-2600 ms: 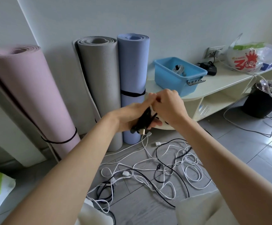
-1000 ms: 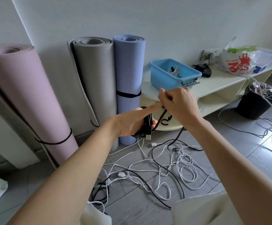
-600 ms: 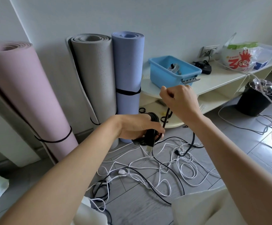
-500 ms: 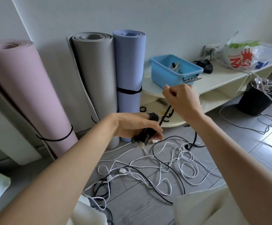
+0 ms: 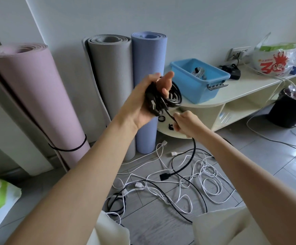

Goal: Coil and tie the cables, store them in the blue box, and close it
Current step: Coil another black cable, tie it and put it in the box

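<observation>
Winding the thick black cable into loops, frame centre

The right hand [image 5: 184, 123] pinches the trailing end; the left hand [image 5: 150, 101] clamps the thick black cable [image 5: 163, 97]. A loosened grip could spill loops. The open blue plastic box [image 5: 199, 80] waits upper right.

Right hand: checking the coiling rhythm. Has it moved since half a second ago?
Yes. The right hand dropped from level with the blue box to below the shelf edge.

Blue box [image 5: 196, 89] open-topped, unobstructed above; loose cables [image 5: 187, 179] clutter floor.
</observation>
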{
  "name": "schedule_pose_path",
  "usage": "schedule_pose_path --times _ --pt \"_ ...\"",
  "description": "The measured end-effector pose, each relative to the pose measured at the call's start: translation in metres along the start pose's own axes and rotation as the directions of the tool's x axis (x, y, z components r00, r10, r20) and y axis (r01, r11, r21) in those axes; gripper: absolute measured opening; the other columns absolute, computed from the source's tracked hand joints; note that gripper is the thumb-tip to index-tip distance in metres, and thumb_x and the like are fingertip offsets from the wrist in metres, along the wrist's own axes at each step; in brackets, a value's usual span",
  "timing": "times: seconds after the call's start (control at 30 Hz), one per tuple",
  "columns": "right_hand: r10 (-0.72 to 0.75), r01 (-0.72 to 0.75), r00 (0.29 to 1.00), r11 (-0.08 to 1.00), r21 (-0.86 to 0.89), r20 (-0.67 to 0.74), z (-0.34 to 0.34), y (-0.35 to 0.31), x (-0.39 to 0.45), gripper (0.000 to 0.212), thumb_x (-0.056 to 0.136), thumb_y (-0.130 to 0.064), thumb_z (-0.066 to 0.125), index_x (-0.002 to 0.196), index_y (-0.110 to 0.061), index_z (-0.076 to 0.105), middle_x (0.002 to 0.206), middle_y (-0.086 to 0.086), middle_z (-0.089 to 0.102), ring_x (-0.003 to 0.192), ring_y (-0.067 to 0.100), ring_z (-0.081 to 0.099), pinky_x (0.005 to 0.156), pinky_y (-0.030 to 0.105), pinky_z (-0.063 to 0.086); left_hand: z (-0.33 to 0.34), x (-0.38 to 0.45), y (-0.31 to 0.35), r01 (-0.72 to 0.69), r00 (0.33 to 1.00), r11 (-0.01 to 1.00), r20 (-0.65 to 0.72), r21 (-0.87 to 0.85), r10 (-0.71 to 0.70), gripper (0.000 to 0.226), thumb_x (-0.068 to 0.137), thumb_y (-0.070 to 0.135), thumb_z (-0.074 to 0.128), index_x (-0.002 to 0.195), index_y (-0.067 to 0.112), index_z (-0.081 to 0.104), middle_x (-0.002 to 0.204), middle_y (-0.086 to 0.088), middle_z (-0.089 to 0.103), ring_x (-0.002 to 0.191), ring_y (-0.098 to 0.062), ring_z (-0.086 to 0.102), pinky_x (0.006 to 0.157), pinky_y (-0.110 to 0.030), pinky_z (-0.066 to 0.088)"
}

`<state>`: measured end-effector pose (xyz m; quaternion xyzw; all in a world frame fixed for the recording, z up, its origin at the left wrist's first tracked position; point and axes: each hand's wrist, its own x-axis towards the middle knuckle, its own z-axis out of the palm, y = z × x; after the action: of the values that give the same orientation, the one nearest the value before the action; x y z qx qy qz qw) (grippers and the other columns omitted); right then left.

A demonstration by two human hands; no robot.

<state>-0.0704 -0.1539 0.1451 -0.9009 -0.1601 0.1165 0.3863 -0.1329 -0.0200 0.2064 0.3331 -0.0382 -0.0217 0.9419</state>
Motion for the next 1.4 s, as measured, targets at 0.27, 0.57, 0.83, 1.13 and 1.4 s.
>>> schedule_pose_path --times 0.27,0.57,0.83,1.13,1.4 --pt "-0.169 0.209 0.978 0.862 -0.462 0.126 0.008 -0.008 -0.017 0.045 0.093 -0.029 0.039 0.055 -0.012 0.056 0.055 0.001 0.051 0.058 0.024 0.051 0.058 0.029 0.040 -0.070 0.018 0.013 -0.386 0.741 0.921 -0.580 0.044 0.338 0.021 0.097 0.017 0.048 0.082 0.005 0.056 0.065 -0.003 0.071 0.054 -0.008 0.066 0.051 -0.016 0.052" --pt "-0.441 0.291 0.856 0.841 -0.456 -0.268 -0.022 -0.015 -0.010 0.048 0.094 -0.031 0.044 0.059 0.001 0.052 0.060 0.020 0.058 0.056 0.037 0.053 0.057 0.033 0.050 -0.078 0.003 -0.004 0.355 0.860 0.754 -0.509 0.552 -0.032 0.040 0.092 0.042 0.053 0.091 0.002 0.059 0.075 -0.007 0.074 0.065 -0.014 0.067 0.055 -0.018 0.051" --pt "-0.380 0.218 0.789 0.908 -0.359 -0.483 -0.035 -0.013 -0.005 0.048 0.090 -0.028 0.049 0.047 -0.010 0.042 0.050 0.012 0.043 0.050 0.028 0.039 0.050 0.027 0.032 -0.029 -0.017 -0.036 0.358 0.831 0.211 -0.207 0.910 -0.517 0.052 0.090 0.051 0.049 0.064 0.006 0.056 0.064 -0.005 0.062 0.049 -0.012 0.053 0.043 -0.014 0.036" --pt "-0.084 0.123 0.978 0.971 0.207 -0.189 -0.021 -0.006 0.000 0.041 0.093 -0.019 0.048 0.056 -0.002 0.046 0.055 0.010 0.037 0.056 0.018 0.032 0.056 0.029 0.027 -0.017 -0.011 -0.029 0.354 0.785 0.717 0.225 0.601 -0.577 0.014 0.071 0.018 0.053 0.065 0.017 0.040 0.033 0.011 0.037 0.034 -0.003 0.037 0.043 -0.014 0.037" --pt "-0.100 0.027 0.993 0.694 0.720 0.059 -0.020 -0.010 -0.011 0.033 0.095 0.002 0.033 0.068 -0.013 0.047 0.057 0.002 0.038 0.050 0.012 0.032 0.050 0.026 0.024 -0.017 0.004 -0.018 0.233 0.914 0.961 0.306 0.146 -0.268 0.021 0.060 0.004 0.063 0.063 0.014 0.045 0.038 0.010 0.045 0.037 -0.004 0.042 0.042 -0.014 0.039"
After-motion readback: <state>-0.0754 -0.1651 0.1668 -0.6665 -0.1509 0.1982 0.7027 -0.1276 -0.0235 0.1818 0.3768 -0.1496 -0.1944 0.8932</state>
